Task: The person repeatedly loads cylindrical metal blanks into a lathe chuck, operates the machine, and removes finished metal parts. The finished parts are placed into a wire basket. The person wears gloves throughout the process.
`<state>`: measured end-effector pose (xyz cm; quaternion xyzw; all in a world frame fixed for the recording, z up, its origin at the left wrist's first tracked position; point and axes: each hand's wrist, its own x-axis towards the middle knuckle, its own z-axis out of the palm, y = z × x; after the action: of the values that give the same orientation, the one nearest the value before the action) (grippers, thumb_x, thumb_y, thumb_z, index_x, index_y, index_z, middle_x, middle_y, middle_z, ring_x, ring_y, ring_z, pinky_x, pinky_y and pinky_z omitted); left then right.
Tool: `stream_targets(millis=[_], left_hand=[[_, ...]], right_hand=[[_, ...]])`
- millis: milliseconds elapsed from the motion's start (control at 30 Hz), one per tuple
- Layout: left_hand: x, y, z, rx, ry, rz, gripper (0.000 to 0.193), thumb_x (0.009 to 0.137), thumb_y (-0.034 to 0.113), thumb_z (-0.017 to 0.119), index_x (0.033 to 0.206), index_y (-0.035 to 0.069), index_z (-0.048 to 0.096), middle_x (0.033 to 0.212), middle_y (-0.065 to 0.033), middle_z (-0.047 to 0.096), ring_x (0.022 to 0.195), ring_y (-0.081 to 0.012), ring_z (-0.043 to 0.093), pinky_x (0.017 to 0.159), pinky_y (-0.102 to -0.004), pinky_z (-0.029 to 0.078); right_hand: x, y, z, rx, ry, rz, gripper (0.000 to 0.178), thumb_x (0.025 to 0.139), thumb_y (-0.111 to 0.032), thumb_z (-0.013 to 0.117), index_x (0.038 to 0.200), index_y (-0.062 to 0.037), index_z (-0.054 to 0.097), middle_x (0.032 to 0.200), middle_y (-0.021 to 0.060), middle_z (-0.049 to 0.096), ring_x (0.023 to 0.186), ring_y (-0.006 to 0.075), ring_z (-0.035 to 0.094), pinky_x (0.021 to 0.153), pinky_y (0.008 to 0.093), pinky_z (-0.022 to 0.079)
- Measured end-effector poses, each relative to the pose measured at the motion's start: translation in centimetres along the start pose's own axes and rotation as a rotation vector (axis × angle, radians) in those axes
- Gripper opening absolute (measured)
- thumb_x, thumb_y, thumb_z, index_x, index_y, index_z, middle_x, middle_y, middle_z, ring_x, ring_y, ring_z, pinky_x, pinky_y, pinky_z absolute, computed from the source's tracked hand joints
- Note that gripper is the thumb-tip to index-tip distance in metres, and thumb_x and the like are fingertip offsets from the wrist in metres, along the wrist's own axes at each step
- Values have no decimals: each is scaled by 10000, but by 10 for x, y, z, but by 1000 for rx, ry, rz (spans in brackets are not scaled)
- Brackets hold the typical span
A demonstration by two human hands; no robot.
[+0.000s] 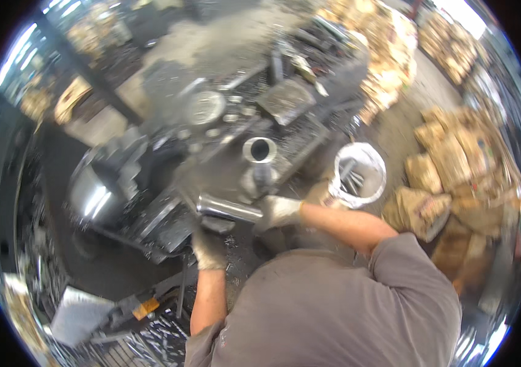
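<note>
My right hand (pixel 282 213), in a pale work glove, is closed around the right end of a shiny metal cylinder (pixel 230 208). The cylinder lies almost level in front of my body, its left end beside a dark machine part. Just below that left end is my left hand (pixel 209 249), gloved too. Its fingers are dark and smeared by motion, so their grip does not show. A hollow metal piece with a bright ring-shaped rim (pixel 259 150) and a dark bore stands beyond the cylinder, on the bench.
At left is a machine with a large shiny round part (pixel 94 191). A cluttered metal bench (pixel 309 140) runs ahead, bearing a square block (pixel 285 100) and a round disc (pixel 205 107). A white-lined bucket (pixel 378 177) holds metal rods. Brown sacks (pixel 456 153) are piled at right.
</note>
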<state>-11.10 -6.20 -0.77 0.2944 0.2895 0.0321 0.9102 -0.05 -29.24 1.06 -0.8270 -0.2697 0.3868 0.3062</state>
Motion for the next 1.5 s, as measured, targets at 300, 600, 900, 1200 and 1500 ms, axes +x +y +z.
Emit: stream_targets(millis=[300, 600, 900, 1200, 1500], left_hand=[[-35, 28, -6, 34, 20, 32, 581, 1124, 546, 463, 1372, 46, 628, 1205, -147, 756, 1040, -335, 750, 855, -503, 632], [-33, 12, 44, 96, -149, -40, 585, 1115, 516, 514, 1452, 45, 598, 1241, -167, 746, 1055, -368, 756, 814, -546, 647], [-62, 6, 59, -94, -267, -407, 576, 1070, 577, 597, 1417, 117, 596, 1164, -102, 733, 1023, -320, 733, 897, -478, 622], [-28, 64, -25, -25, 10, 133, 589, 1086, 599, 527, 1209, 46, 686, 1013, -145, 767, 863, -323, 775, 756, -492, 657], [6, 92, -19, 11, -24, 586, 676, 1113, 608, 446, 1481, 53, 563, 1289, -144, 710, 1198, -327, 680, 1054, -491, 540]], right_hand=[[-216, 241, -87, 347, 335, 970, 231, 803, -180, 825, 850, 37, 763, 713, 84, 733, 563, 185, 709, 460, 355, 593], [-122, 106, -174, -51, 722, 212, 536, 895, -376, 734, 1351, -98, 692, 1169, 167, 793, 1036, 330, 773, 920, 440, 600], [-17, -59, -97, -173, 327, -561, 492, 795, -349, 853, 1212, -125, 720, 1148, 239, 739, 1029, 396, 746, 848, 497, 601], [90, -64, 33, -431, 461, -198, 430, 880, -265, 755, 1248, -65, 660, 876, 237, 759, 808, 431, 764, 707, 554, 605], [78, -177, -46, 200, -84, -214, 641, 854, -487, 823, 1212, 28, 692, 964, 137, 757, 890, 230, 754, 785, 364, 608]])
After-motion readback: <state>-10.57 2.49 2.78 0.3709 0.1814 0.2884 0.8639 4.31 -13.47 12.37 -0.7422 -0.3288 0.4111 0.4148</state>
